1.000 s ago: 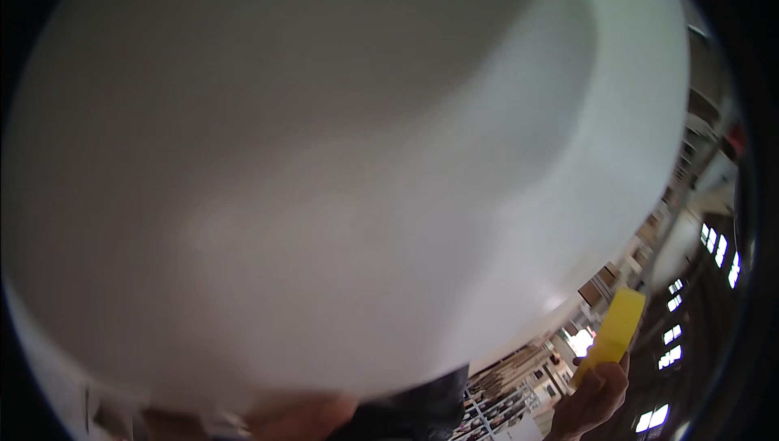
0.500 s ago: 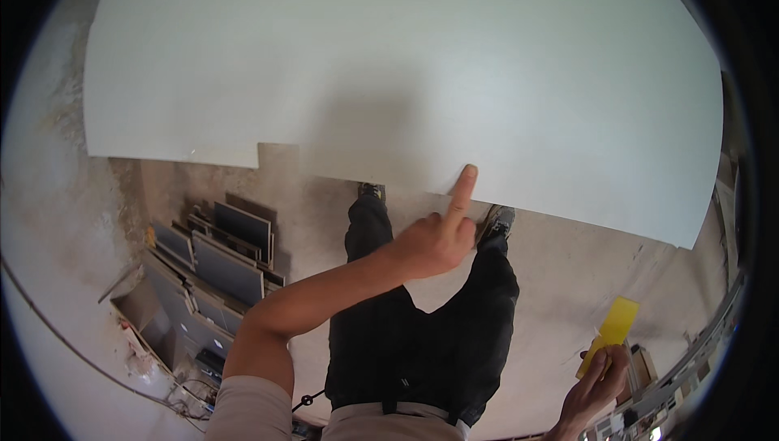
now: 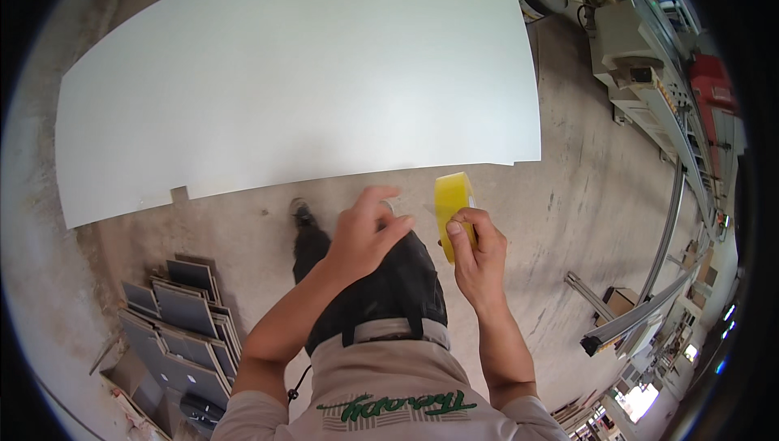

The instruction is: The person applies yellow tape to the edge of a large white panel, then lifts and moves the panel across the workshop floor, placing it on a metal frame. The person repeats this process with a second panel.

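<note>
In my right hand is a roll of yellow tape, gripped at its near side between thumb and fingers, its flat side turned away. My left hand hovers to the left of the roll, index finger and thumb spread apart. I see nothing held in it. Both hands are just short of the near edge of a large white panel, and neither touches it. The panel has a small notch cut in its near edge toward the left.
Several grey boards lean in a stack at the lower left. Bare concrete floor lies to the right, with a metal rail on it. Machinery stands at the far right. My legs and feet are beneath my hands.
My left hand has left the panel's edge, its pointing finger now curled back. The tape roll in my right hand has come up and inward beside it. My view has shifted to the right.
</note>
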Motion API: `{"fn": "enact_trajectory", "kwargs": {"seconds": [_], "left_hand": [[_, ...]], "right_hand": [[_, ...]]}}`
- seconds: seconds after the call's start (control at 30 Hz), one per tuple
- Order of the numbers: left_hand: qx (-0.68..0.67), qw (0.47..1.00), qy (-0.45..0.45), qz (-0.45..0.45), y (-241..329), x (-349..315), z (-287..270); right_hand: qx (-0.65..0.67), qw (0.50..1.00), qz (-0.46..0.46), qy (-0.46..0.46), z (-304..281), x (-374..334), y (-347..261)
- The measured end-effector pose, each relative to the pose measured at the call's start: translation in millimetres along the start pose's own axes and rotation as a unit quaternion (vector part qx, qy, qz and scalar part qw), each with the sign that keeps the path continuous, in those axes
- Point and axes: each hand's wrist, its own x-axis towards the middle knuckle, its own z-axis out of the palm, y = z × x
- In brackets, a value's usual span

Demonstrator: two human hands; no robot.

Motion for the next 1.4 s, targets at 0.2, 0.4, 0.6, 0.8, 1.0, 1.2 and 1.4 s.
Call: {"fn": "enact_trajectory", "kwargs": {"seconds": [0.2,0.4,0.6,0.8,1.0,1.2,1.4], "left_hand": [[-0.237,0.966,-0.077,-0.066,106,31,-15],[-0.245,0.968,-0.048,-0.037,123,59,-25],[-0.229,0.968,0.018,-0.100,128,87,-15],[-0.159,0.973,0.094,-0.136,148,145,16],[-0.108,0.977,0.114,-0.145,165,233,53],[-0.153,0.924,0.330,-0.116,146,290,32],[-0.085,0.881,0.376,-0.274,42,201,34]], "right_hand": [[-0.015,0.997,-0.073,0.008,-20,19,-52],[-0.084,0.984,-0.150,0.046,-13,40,-68],[-0.125,0.976,-0.173,0.052,-24,69,-76],[-0.183,0.963,-0.198,-0.005,-61,131,-52],[-0.222,0.945,-0.206,-0.120,-125,238,-29],[-0.280,0.891,-0.334,-0.126,-172,386,16],[-0.368,0.770,-0.509,0.110,-220,694,42]]}}
